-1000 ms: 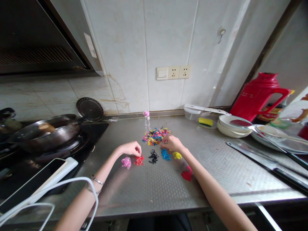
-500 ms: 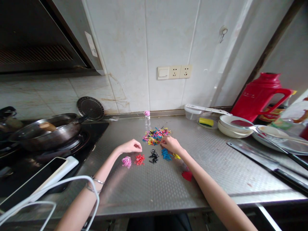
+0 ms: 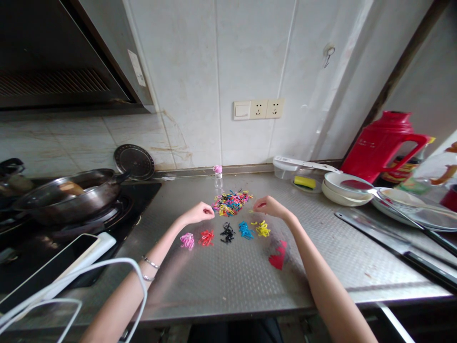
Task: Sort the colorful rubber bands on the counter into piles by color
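A mixed heap of small coloured elastic bands lies on the steel counter. In front of it sit sorted little piles: pink, red, black, blue and yellow. My left hand is pinched shut at the heap's left edge. My right hand is pinched shut just right of the heap, above the yellow pile; what either pinch holds is too small to name.
A small pink-capped bottle stands behind the heap. A red scrap lies by my right forearm. A wok sits on the stove at left, a tablet with white cables before it. Bowls, plates, a knife and a red thermos crowd the right.
My right hand left the heap's right edge and moved right to above the yellow pile. My left hand rose from the red pile to the heap's left edge.
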Motion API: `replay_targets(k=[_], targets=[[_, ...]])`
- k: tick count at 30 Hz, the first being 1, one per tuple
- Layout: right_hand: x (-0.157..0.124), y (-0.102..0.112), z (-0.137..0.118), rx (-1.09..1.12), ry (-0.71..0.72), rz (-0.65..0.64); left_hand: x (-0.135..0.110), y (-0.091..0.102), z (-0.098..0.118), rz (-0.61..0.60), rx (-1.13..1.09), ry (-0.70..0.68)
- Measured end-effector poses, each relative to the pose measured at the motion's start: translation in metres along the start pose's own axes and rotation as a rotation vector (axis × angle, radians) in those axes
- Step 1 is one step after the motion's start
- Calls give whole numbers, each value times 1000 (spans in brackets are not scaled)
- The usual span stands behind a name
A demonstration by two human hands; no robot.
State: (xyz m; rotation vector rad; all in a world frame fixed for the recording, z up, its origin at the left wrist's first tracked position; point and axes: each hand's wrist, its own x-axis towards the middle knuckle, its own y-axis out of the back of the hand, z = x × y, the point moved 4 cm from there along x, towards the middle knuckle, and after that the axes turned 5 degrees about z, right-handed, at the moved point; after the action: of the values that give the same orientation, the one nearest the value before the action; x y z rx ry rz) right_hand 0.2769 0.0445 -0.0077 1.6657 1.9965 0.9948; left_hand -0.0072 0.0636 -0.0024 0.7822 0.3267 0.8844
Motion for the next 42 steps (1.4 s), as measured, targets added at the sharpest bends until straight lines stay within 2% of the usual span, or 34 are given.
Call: replay_targets(k=[5, 8, 16, 21, 27, 42], targets=[[-11, 7, 10, 72, -79, -185, 15, -10, 10, 57, 118, -17], [-12, 5, 13, 94, -116, -206, 19, -17, 15, 112, 222, 10], [-3, 3, 24, 56, -125, -50, 20, -26, 17, 180, 392, -1], [2, -5, 33, -1, -121, 14, 21, -25, 11, 214, 395, 11], [5, -12, 32, -52, -71, 115, 18, -24, 9, 244, 366, 11], [6, -16, 23, -110, 2, 152, 13, -18, 3, 302, 349, -33]])
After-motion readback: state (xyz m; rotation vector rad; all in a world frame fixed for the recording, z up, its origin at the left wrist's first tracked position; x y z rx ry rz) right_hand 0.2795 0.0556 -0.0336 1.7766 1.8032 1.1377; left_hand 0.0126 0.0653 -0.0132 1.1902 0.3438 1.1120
